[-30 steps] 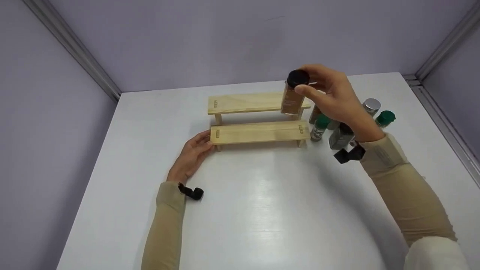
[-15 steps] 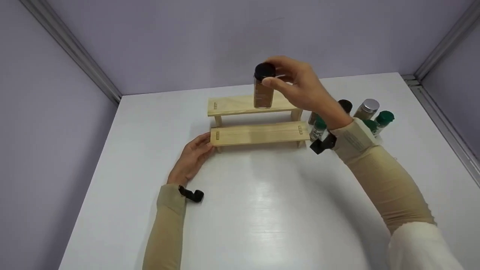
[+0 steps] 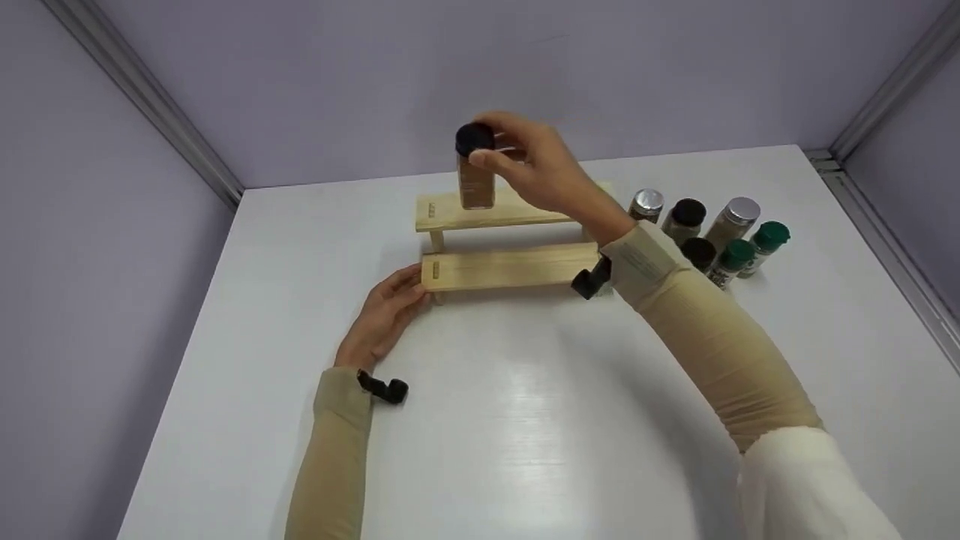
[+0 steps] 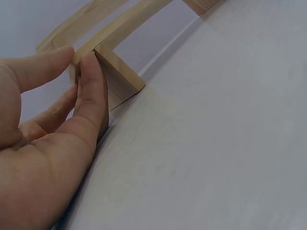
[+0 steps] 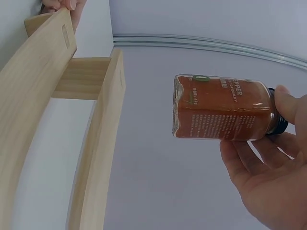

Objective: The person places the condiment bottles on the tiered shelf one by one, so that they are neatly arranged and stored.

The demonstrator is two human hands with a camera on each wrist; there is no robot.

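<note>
High over the back step of a two-step wooden rack, my right hand (image 3: pixel 540 165) grips a square glass spice jar (image 3: pixel 476 180) by its black cap. Red-brown powder fills the jar, and its label reads "PEPPER" in the right wrist view, where the base (image 5: pixel 176 108) faces the rack and hangs apart from it. My left hand (image 3: pixel 382 319) is at the left end of the front wooden step (image 3: pixel 510 270), its thumb and fingers pinching the board's corner (image 4: pixel 76 62) above the leg (image 4: pixel 120 79). The back wooden step (image 3: pixel 450 214) is partly hidden behind the jar and right hand.
Several spice jars stand on the white table (image 3: pixel 480 420) right of the rack, among them a silver-capped jar (image 3: pixel 731 225), a black-capped jar (image 3: pixel 686 217) and a green-capped jar (image 3: pixel 769 240). The right forearm covers part of the group. Pale walls (image 3: pixel 360 90) enclose the table.
My right hand has carried the spice jar leftward from the rack's right end to above the back step's left half. More of the standing jars now show. The left hand stays in place.
</note>
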